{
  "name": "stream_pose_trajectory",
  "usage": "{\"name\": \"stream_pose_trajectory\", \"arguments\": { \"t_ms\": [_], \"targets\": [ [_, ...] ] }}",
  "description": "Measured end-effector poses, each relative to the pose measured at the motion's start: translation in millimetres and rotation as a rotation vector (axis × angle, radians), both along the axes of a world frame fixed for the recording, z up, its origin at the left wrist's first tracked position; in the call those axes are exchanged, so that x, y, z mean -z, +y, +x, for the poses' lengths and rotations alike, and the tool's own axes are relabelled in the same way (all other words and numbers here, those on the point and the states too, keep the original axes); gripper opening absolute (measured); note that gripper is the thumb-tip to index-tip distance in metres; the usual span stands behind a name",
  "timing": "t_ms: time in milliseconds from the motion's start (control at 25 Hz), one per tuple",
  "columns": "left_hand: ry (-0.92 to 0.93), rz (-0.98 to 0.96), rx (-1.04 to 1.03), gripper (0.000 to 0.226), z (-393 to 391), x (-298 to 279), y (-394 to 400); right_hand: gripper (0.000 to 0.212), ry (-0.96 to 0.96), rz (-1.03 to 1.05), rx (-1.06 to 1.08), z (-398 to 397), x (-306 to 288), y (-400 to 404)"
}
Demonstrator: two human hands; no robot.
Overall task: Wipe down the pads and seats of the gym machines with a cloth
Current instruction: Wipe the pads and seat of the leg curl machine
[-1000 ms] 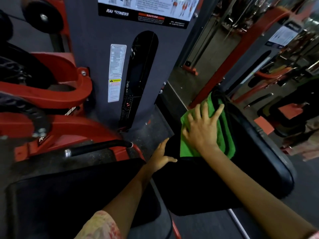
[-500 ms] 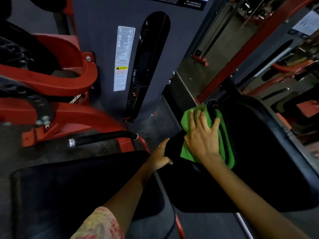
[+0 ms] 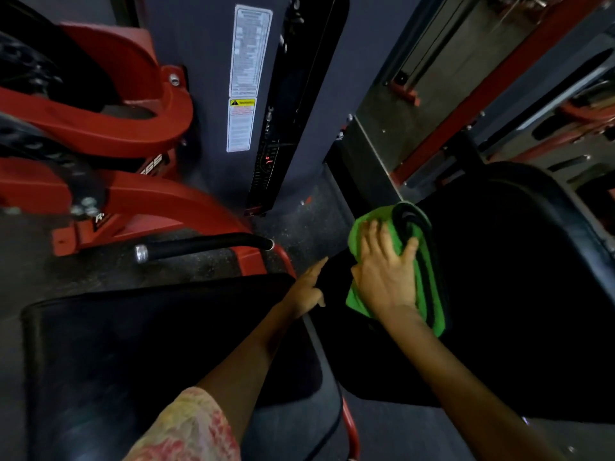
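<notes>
A folded green cloth (image 3: pixel 429 281) lies on the left edge of a black padded seat (image 3: pixel 519 287) at the right. My right hand (image 3: pixel 387 272) presses flat on the cloth, fingers curled over its top. My left hand (image 3: pixel 307 289) rests against the near left corner of that same pad, fingers pointing up and apart, holding nothing. A second black pad (image 3: pixel 159 347) fills the lower left under my left forearm.
A red machine frame (image 3: pixel 109 134) and a black handle bar (image 3: pixel 206 246) stand at the left. A dark grey weight-stack tower (image 3: pixel 213 94) with warning labels rises ahead. More red-framed machines (image 3: pixel 565 104) crowd the upper right. Speckled floor (image 3: pixel 306 224) shows between the pads.
My right hand has slid the cloth toward me and leftward along the pad's edge, bunching it. The view has tilted down. My left hand stays on the pad's corner.
</notes>
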State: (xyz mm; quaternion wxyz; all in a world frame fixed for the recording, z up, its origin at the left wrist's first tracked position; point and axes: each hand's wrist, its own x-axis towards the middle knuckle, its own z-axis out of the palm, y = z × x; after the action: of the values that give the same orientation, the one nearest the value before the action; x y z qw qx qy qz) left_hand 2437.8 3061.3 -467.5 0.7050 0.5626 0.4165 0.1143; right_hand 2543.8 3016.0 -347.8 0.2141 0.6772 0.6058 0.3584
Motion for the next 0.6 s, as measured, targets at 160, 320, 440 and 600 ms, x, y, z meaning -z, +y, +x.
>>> {"name": "stream_pose_trajectory", "arguments": {
  "t_ms": [160,320,440,600],
  "targets": [
    [0.010,0.022,-0.062,0.082,6,2,-5,0.062,-0.065,-0.455,-0.053,-23,44,7],
    [0.047,0.105,-0.024,0.060,9,-9,-1,0.061,-0.020,-0.485,-0.067,-17,39,7],
    [0.008,0.137,-0.071,0.059,16,-22,-1,0.066,0.038,-0.211,-0.126,-5,14,-2],
    [-0.034,0.140,-0.073,0.060,25,-60,1,0.073,0.087,0.043,-0.162,13,-41,-14]
  ]
}}
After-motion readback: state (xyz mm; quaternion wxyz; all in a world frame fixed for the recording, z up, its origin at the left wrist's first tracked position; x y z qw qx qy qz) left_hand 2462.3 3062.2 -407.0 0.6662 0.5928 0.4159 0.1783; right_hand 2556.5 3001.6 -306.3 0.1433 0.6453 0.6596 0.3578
